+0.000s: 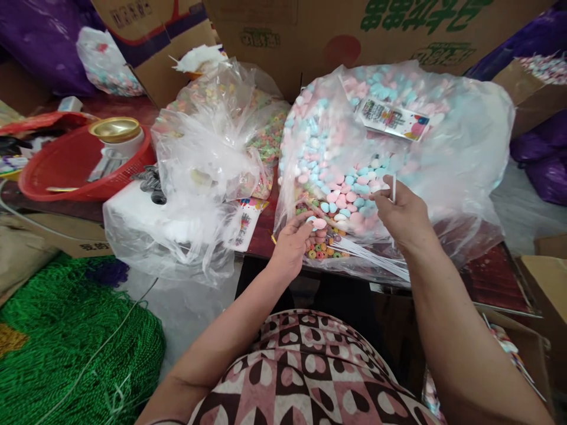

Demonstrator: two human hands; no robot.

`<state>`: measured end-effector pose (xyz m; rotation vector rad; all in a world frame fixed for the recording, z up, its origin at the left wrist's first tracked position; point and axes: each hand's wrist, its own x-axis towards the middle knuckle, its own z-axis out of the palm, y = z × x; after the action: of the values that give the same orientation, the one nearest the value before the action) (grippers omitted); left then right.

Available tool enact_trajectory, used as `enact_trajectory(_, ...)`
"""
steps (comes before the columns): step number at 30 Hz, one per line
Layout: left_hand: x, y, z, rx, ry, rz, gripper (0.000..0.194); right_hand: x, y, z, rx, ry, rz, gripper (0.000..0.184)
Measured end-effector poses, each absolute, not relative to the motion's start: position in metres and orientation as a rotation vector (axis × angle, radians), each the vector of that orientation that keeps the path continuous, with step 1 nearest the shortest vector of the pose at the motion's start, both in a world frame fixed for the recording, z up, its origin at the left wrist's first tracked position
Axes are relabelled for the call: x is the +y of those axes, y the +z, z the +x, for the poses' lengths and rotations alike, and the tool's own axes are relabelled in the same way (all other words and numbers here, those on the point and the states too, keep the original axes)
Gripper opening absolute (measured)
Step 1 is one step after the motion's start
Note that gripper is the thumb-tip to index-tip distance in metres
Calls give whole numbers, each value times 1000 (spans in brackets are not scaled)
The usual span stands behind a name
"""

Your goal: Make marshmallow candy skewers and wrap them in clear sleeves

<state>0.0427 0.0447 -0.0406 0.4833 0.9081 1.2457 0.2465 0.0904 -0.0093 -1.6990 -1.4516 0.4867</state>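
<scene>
A big clear plastic bag (465,177) lies open on the table, full of pink, blue and white heart-shaped beads (341,189). My left hand (295,239) is at the bag's mouth, its fingers pinched on a pink and a pale blue bead. Small coloured ring beads (325,248) lie just under it. My right hand (401,212) is closed on a thin white stick (394,188) held upright, right over the heart beads. Several more white sticks (376,260) lie below the hands at the table's edge.
A second clear bag (212,147) of coloured ring beads stands to the left. A red basket (66,165) with a gold-lidded jar (117,133) is further left. Green cord (66,336) is piled at lower left. Cardboard boxes (310,35) stand behind; a printed label (392,120) lies on the big bag.
</scene>
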Motion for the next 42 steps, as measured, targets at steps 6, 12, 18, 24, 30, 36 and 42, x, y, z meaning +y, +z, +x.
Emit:
enact_trajectory(6,40,-40,42,834,1246,557,41,51,-2,215,-1440,705,-1624,25)
enact_trajectory(12,35,-36,49,824,1229,603,37,23,-17,189,-1681,547,-1407,17)
enact_trajectory(18,31,-36,51,809,1214,608,37,26,-22,194,-1826,433,-1423,13)
enact_trajectory(24,34,-40,51,866,1209,548,40,22,-18,197,-1655,602,-1511,9)
enact_trajectory(30,35,-41,55,865,1208,540,39,20,-11,196,-1498,777,-1512,17)
enact_trajectory(36,28,-38,62,761,1186,565,35,25,-21,187,-1696,483,-1520,13)
enact_trajectory(42,30,-37,58,862,1220,550,29,20,-14,188,-1591,834,-1420,12)
